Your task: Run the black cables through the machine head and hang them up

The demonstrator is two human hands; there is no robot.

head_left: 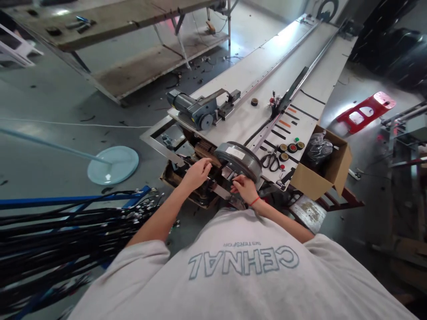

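My left hand point(197, 172) is raised at the near end of a long white table point(260, 73), its fingers curled together; what they pinch, if anything, I cannot make out. It is just left of a round dark grey machine part point(239, 160) with a white label. Below that part's front side my right hand point(246, 190), with a red string at the wrist, has its fingers bent and closed beside a small metal bracket point(228, 172). Anything in those fingers is hidden. Black-handled scissors point(271, 162) and several tape rolls point(283, 148) lie to the right.
A grey motor unit point(191, 109) sits on the table's left edge. At right stands an open cardboard box point(313, 180) with a plastic bag inside. Bundled black cables point(73, 235) hang at lower left. A red stool point(365, 113) lies on the floor, and a workbench point(110, 26) stands behind.
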